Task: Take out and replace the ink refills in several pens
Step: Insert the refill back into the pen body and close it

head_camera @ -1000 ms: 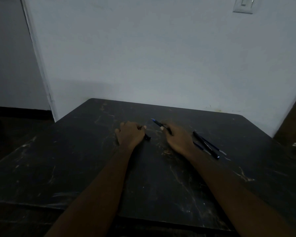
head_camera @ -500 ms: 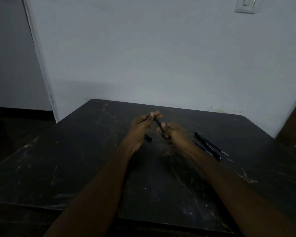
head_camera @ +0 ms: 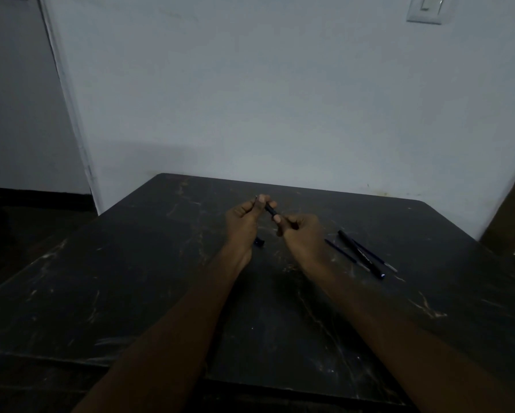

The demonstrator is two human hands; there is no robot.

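Both hands hold one dark pen [head_camera: 270, 209] above the middle of the black table [head_camera: 131, 287]. My left hand [head_camera: 244, 222] pinches its far tip end between thumb and fingers. My right hand [head_camera: 301, 234] grips the near end, which is hidden in the fist. A small dark pen cap [head_camera: 259, 242] lies on the table just below my left hand. To the right lie a black pen [head_camera: 360, 254] and two thin blue refills [head_camera: 341, 254], one on each side of it.
The table's far edge runs along a pale wall [head_camera: 280, 99]. A light switch [head_camera: 426, 8] sits high on the right. A door frame [head_camera: 68, 99] stands at the left, and a dark wooden piece [head_camera: 512, 219] at the right edge.
Both hands rose off the table. My left hand left the cap lying there and took hold of the tip end of the pen that my right hand carries.
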